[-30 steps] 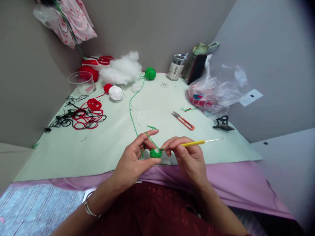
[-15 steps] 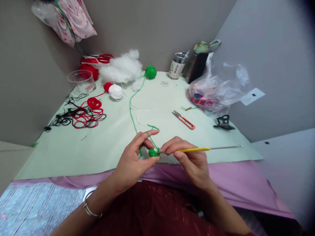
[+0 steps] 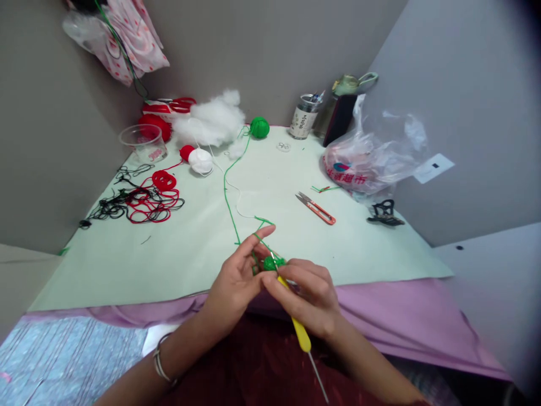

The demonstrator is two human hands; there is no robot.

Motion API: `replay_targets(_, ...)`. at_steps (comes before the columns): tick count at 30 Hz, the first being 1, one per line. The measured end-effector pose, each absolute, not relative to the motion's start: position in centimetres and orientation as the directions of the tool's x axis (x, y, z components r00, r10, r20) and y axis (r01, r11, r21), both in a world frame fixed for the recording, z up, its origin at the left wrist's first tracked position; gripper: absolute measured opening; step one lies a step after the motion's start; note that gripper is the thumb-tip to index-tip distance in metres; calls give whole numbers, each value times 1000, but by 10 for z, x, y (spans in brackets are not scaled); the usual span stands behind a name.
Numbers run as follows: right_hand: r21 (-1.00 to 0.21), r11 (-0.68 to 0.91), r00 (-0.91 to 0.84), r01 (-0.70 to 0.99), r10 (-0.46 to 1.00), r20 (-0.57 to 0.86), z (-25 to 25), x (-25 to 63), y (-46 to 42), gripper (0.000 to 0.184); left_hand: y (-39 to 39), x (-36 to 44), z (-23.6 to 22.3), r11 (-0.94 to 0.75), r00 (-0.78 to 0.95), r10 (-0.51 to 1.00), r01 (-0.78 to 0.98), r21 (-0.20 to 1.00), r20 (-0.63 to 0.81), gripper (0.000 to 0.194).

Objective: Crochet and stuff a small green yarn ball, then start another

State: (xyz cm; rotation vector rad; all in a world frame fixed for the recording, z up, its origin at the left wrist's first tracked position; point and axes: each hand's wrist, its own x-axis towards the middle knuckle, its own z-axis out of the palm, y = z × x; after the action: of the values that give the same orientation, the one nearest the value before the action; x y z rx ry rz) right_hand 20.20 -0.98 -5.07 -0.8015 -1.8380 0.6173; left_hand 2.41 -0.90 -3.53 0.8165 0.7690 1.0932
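Observation:
Between thumb and fingers, my left hand [image 3: 236,276] pinches a small green crochet piece [image 3: 269,264]. Green yarn [image 3: 230,211] loops over its raised index finger and trails back to a green yarn ball [image 3: 259,128]. My right hand [image 3: 308,290] grips a crochet hook [image 3: 301,334] with a yellow handle. The hook's working tip is at the green piece, and its other metal end points down toward my lap. Both hands meet near the table's front edge, fingers close together. The right hand partly covers the piece.
Orange-handled thread snips [image 3: 316,208] lie right of centre. A black hair claw [image 3: 384,213] and a plastic bag [image 3: 372,155] are at the right. Tangled red and black yarn [image 3: 154,197], a clear cup [image 3: 146,144] and white stuffing [image 3: 211,118] occupy the left and back.
The hook has swung from pointing right to pointing down toward my lap. My right hand has turned with it and moved left, closer against the left hand and the green piece.

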Motion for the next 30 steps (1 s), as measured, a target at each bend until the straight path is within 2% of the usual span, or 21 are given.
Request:
replay_targets(2,-464,800,-343,380,588,732,-52,207,-11,62,-7,18,-31,395,405,894,-518,759,-189,66)
replay_targets(3,-362,845,-358,394,504,786,-52,208,-11,63,-5,16,-29,445,440,872,-529,722,-215,63)
replay_targets(5,-312,873,-344,375,443,828,-53,210,-8,60,-2,14,-27,490,453,855,-540,684,-254,59)
replay_targets(11,-488,843,-228,226,533,815,-52,204,1,43,3,16,-32,452,426,876,-559,695,-227,69)
replay_targets(17,-667,741,-190,76,668,720,-44,202,0,34,3,14,-33,322,377,917,-500,804,-133,68)
replay_targets(23,-739,674,-199,4,725,660,-36,204,2,31,2,12,-32,191,320,947,-453,871,-42,70)
replay_targets(27,-798,600,-178,-50,781,599,-38,202,2,25,3,11,-32,178,311,950,-430,885,-40,79)
replay_targets(30,-838,524,-140,-152,828,544,-45,199,3,20,5,11,-32,195,329,943,-438,877,-45,87)
